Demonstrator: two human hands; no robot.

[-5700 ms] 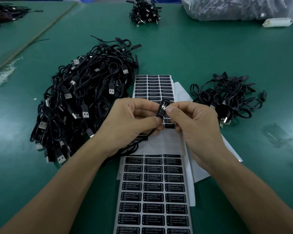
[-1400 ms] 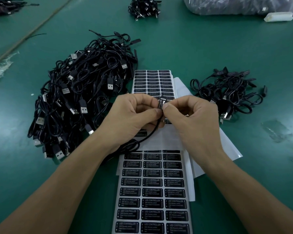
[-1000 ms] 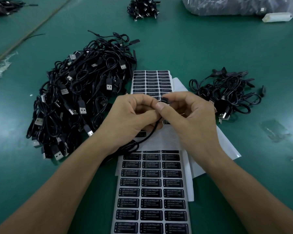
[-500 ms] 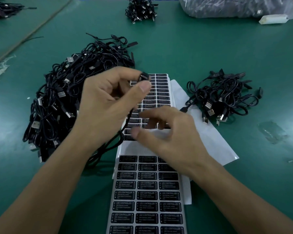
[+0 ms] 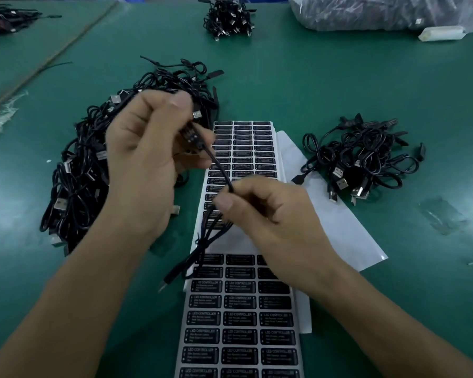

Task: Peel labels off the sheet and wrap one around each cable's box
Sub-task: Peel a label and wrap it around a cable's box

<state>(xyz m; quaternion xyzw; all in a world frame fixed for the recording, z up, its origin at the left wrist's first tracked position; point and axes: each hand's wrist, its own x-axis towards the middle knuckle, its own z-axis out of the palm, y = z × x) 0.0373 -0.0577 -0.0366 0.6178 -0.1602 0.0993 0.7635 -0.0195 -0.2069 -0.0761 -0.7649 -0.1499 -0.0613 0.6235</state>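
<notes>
Head view surface: a dull green mat-covered worktable (image 5: 325, 85) fills the scene; a seam line runs diagonally at its far left.
Landmark: a long white backing sheet of black rectangular printed labels (image 5: 241, 317) lies lengthwise in the middle, with a bare peeled band across it.
Left hand (image 5: 145, 159): raised above the sheet's left edge, pinching the small black control box (image 5: 191, 136) of a thin black cable (image 5: 221, 173).
Right hand (image 5: 271, 214): over the bare band, fingers closed on the same cable, whose loops hang down to the sheet.
Left of sheet: a big heap of black USB cables (image 5: 82, 170), touching the sheet's upper corner.
Right of sheet: a smaller black cable pile (image 5: 366, 162), on open mat.
Far beyond sheet: another small cable bundle (image 5: 228, 19) and a clear plastic bag (image 5: 380, 12), cut off by the frame.
Open room: bare mat between sheet and far bundle.
Hard to make out: both hands are blurred; whether the box bears a label cannot be told.
</notes>
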